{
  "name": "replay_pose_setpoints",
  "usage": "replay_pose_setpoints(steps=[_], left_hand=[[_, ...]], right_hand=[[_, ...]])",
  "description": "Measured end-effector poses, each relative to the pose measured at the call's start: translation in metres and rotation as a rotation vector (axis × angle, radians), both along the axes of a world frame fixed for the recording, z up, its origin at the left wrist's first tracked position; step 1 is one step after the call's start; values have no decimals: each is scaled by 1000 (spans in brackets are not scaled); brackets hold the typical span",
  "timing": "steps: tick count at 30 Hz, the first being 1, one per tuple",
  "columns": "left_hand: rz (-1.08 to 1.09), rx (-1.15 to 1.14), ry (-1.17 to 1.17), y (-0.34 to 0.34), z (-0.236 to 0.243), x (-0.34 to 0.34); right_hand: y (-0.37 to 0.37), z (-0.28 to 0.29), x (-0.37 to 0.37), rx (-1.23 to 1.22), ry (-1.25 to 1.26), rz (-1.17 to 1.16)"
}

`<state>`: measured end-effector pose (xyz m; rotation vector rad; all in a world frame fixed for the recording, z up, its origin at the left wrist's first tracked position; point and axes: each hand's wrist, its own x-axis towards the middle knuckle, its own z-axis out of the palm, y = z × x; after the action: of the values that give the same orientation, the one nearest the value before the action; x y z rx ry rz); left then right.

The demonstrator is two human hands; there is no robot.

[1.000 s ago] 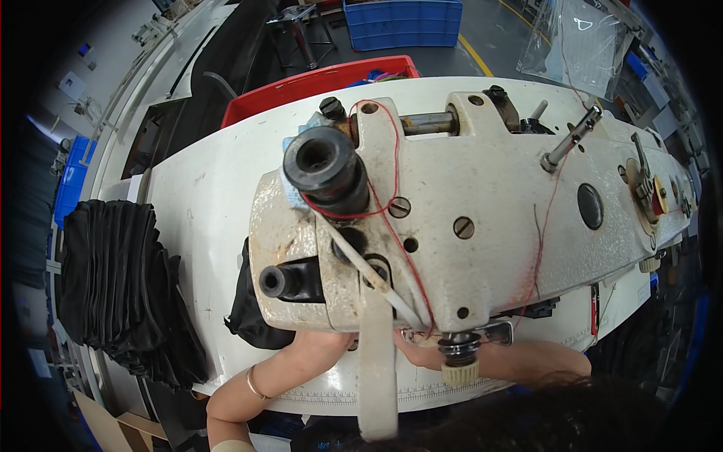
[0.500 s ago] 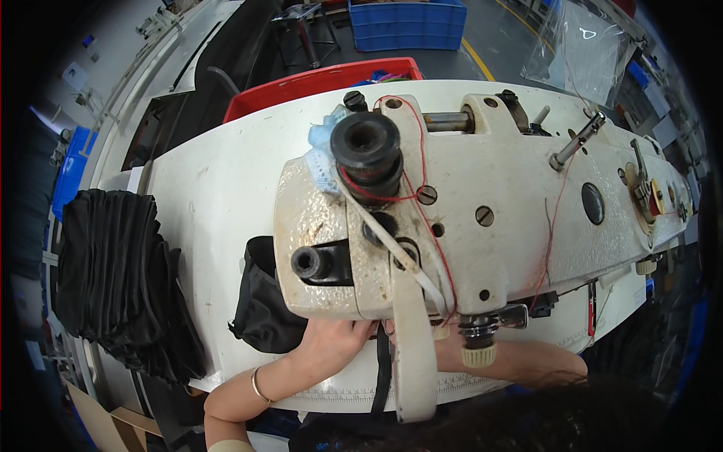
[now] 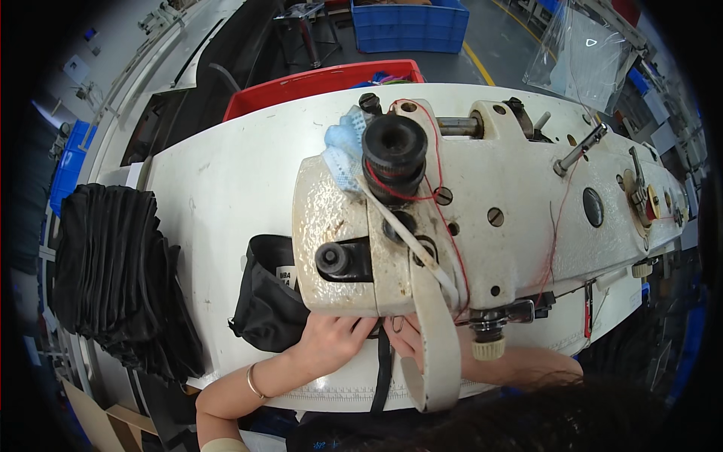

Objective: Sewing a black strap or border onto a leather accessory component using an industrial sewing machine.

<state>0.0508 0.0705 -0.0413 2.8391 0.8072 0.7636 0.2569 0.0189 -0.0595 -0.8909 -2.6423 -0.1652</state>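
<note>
Below the head of a white sewing machine [image 3: 512, 211], my left hand [image 3: 331, 339] has bent fingers pressed together, their tips hidden. Just right of it, my right hand [image 3: 401, 335] has curled fingers, partly behind the machine's off-white hanging band [image 3: 433, 339]. A narrow black strap [image 3: 381, 377] runs down from between my hands toward the front edge; what my fingertips grip is hidden. A black fabric piece [image 3: 267, 316] with a white label lies left of the head. Red thread runs over the machine, and a light blue cloth [image 3: 343, 143] is tucked beside its black knob [image 3: 392, 147].
A tall stack of folded black fabric [image 3: 120, 279] lies at the left of the white table [image 3: 211, 188]. Behind the table are a red bin [image 3: 316, 75], a blue crate [image 3: 407, 30], a metal stool and a hanging transparent sheet [image 3: 572, 53].
The view has shifted, putting the machine further right. More of both hands, the black fabric and the blue cloth shows. The black strap, unseen a second ago, now hangs between my hands.
</note>
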Motion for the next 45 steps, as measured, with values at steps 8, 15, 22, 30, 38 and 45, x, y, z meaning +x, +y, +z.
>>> replay_pose_setpoints(steps=[8, 15, 22, 30, 38, 45], left_hand=[[-52, -166, 33, 25, -10, -3], [-100, -54, 19, 23, -3, -2], [-46, -195, -59, 16, 25, 1], [-56, -57, 13, 16, 36, 5], [-27, -125, 55, 16, 40, 4], [-37, -42, -25, 20, 24, 6]], right_hand=[[4, 19, -4, -42, 172, -249], [4, 24, -4, -460, 306, -238], [-3, 13, -2, 104, -104, -218], [2, 15, 0, 480, -653, -84], [0, 9, 1, 330, -702, -190], [0, 5, 10, -258, 110, -157]])
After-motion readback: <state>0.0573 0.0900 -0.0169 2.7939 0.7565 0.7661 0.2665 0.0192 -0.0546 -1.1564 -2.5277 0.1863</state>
